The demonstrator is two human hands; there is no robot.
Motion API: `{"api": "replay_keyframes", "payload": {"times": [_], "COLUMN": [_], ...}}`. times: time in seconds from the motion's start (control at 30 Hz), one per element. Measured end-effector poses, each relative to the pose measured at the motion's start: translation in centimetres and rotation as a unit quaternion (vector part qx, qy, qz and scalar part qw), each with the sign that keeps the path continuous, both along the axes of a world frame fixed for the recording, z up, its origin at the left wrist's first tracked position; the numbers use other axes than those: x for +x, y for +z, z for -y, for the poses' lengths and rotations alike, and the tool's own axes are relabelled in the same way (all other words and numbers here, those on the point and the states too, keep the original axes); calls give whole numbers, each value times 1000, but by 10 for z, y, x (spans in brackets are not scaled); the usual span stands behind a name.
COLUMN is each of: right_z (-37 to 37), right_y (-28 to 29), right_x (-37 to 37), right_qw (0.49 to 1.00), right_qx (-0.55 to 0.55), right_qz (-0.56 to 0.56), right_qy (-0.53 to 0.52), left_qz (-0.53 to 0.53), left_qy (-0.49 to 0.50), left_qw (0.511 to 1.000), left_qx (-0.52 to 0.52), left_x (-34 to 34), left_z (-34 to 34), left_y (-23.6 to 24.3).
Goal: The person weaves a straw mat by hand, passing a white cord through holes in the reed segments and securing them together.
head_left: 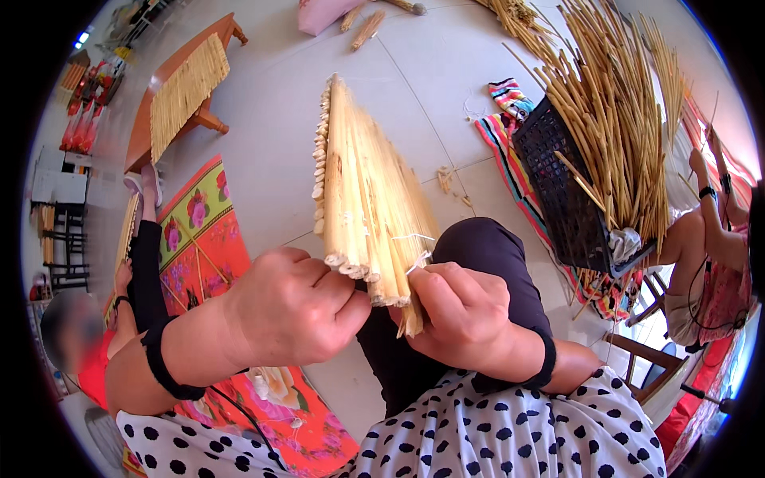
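Stalk mat [370, 191]: extended forward, tied.
Left hand [295, 311]: curled tight; I couldn't tell around what.
Right hand [460, 311]: gripped its edge beside white string [417, 260].

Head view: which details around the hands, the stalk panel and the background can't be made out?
In the head view:
- Left hand: fingertips, and anything inside, hidden by its curled fingers.
- White string: its run past the right hand, hidden by those fingers.
- Stalk panel: underside, turned away.
- Left co-worker's head: blurred.
- Right co-worker: cut off by the fisheye rim.
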State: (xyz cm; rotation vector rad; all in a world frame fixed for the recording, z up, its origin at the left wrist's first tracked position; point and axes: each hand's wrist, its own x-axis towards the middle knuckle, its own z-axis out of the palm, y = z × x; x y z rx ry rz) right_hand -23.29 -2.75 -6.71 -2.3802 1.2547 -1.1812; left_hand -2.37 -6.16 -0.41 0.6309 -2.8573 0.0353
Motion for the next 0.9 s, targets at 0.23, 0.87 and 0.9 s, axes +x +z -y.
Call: {"api": "replay_keyframes", "payload": {"times": [0.23,0.87,0.9], "right_z": [3,7,7], "right_y": [-3,2,3], "right_x": [8,-6,-3], "right_qw": [999,998,998], "right_qx": [-45,-34,-33], "right_qz": [-6,-17,-14], "right_qy": [-8,-40,-43], "left_qz": [0,70,39], "left_qy": [44,114,139], "left_qw": [999,989,988], "left_qx": [12,66,53], "left_x": [8,53,52], "left_z": [-8,-33,-37], "left_y": [1,-9,-8]}}
